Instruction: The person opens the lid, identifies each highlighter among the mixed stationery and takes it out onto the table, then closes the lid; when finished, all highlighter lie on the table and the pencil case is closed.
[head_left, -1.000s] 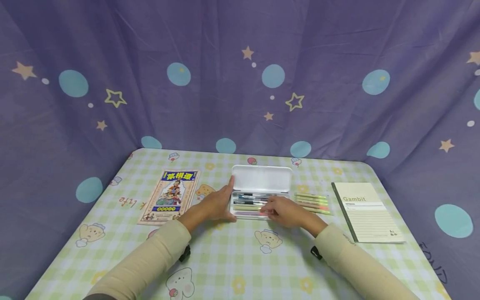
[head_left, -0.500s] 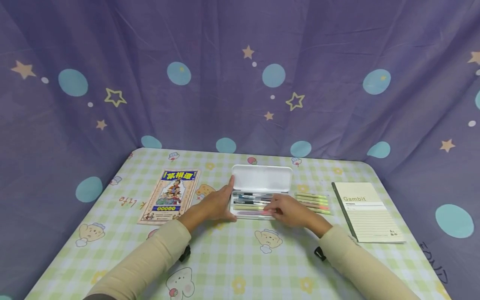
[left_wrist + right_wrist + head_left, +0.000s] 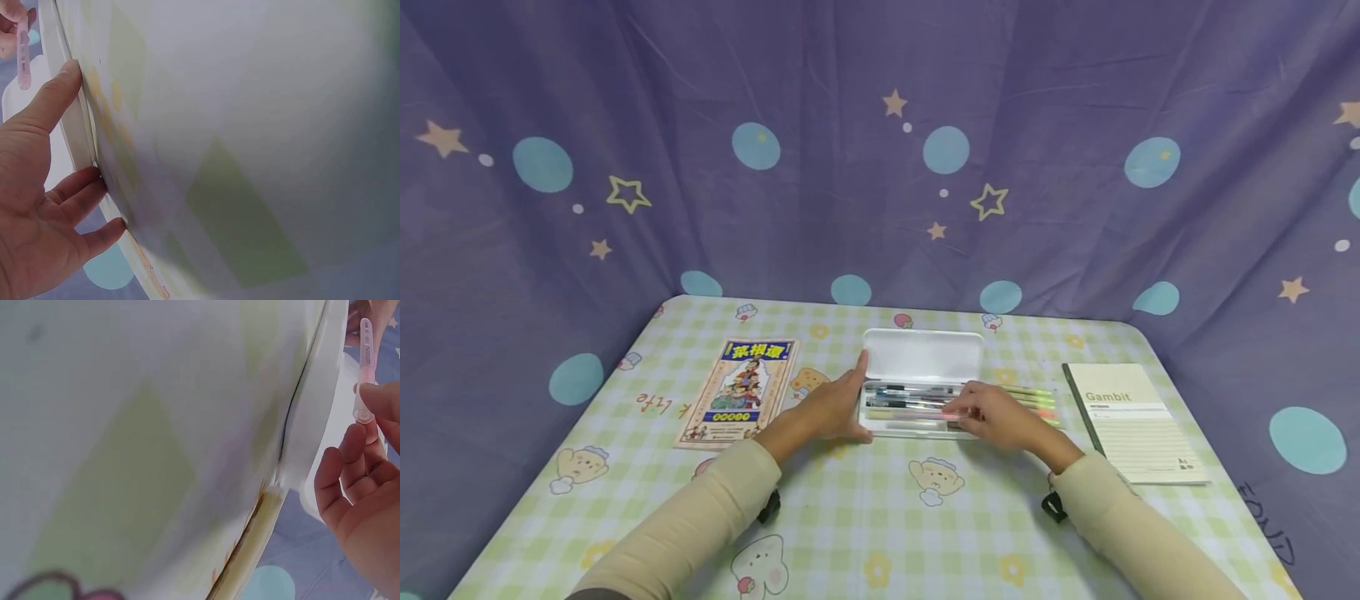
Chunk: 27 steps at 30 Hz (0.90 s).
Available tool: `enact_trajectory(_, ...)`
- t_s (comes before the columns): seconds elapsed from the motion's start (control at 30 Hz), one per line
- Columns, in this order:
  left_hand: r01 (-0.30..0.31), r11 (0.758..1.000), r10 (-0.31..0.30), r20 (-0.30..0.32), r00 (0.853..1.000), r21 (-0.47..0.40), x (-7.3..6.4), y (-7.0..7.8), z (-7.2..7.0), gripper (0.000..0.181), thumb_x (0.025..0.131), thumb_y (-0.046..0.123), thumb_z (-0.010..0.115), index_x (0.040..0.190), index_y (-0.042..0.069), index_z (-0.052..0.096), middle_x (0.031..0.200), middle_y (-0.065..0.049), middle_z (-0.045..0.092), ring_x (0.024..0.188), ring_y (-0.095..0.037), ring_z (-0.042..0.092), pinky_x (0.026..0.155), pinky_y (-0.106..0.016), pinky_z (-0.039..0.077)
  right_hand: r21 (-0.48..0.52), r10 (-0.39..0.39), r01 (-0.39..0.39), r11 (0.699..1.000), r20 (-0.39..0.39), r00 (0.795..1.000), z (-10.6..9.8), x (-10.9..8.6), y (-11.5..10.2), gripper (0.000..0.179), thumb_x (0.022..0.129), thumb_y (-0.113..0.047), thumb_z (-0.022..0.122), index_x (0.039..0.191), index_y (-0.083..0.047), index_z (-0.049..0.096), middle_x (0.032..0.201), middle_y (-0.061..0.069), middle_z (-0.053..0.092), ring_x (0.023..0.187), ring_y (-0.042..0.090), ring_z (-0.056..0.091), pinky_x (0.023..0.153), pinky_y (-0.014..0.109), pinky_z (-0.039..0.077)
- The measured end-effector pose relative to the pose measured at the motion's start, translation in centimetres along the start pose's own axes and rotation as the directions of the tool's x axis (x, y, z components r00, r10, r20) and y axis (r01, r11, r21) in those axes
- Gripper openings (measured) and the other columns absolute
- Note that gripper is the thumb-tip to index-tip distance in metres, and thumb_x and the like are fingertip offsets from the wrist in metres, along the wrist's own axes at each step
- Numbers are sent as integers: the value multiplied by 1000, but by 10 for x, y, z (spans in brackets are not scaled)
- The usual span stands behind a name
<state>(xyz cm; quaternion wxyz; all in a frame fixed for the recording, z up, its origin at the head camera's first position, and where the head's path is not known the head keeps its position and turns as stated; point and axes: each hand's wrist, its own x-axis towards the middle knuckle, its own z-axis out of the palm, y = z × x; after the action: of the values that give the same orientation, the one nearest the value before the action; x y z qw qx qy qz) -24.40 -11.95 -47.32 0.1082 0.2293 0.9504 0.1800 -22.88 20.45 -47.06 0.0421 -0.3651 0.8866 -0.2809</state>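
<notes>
A white pencil case point(image 3: 923, 353) stands with its lid up in the middle of the table, several pens point(image 3: 891, 402) lying in its tray. My left hand point(image 3: 835, 407) rests at the case's left end, thumb and fingers spread against it; the left wrist view shows those fingertips on the case wall point(image 3: 76, 137). Over the tray's right half, my right hand point(image 3: 1002, 418) pinches a slim translucent pink pen point(image 3: 367, 353) by one end. In the right wrist view the pen is raised off the tray, between thumb and fingers. Part of the tray is hidden behind this hand.
To the right of the case lie several yellow-green and pink pens point(image 3: 1037, 400), partly covered by the right hand. A Gambit notebook point(image 3: 1138, 425) is farther right. An illustrated booklet point(image 3: 741, 392) lies on the left. A purple curtain point(image 3: 865, 108) hangs behind the checked table point(image 3: 850, 517).
My right hand has shifted right and lifted the pink pen from the front of the tray. The left hand and the case have stayed in place.
</notes>
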Motion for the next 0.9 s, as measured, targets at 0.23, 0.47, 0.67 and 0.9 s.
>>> enact_trajectory(0.23,-3,1000,3,2,1000,-3,0,-1,1,145,70,48,92,163,10,-12,166,-18,31,133,-38,56,114,-44,46,2,61,-61,998,-24,998,-8,-11,8,23,98,-9,66,117,-13,77,98,-1,63,70,0,49,61,21,48)
enact_trajectory(0.47,0,1000,0,3,1000,-9,1,-2,0,146,69,47,93,163,10,-12,165,-19,31,133,-38,56,114,-45,46,-42,26,-29,999,-84,996,-18,-21,24,22,95,-5,68,115,-10,77,93,-1,62,68,-1,44,60,20,44)
enact_trajectory(0.67,7,1000,-7,3,1000,-9,1,-2,0,146,69,48,93,163,11,-12,166,-18,31,135,-38,55,115,-44,45,-26,90,-93,995,-96,991,-30,-30,36,24,96,-6,68,118,-9,77,99,0,64,65,0,45,57,22,44)
enact_trajectory(0.9,-3,1000,3,-2,1000,-9,0,-3,1,147,69,49,92,163,10,-13,165,-18,32,133,-38,57,114,-44,47,-48,159,-166,985,-125,979,-39,-45,51,24,96,-8,68,119,-10,77,100,2,66,72,1,50,61,23,46)
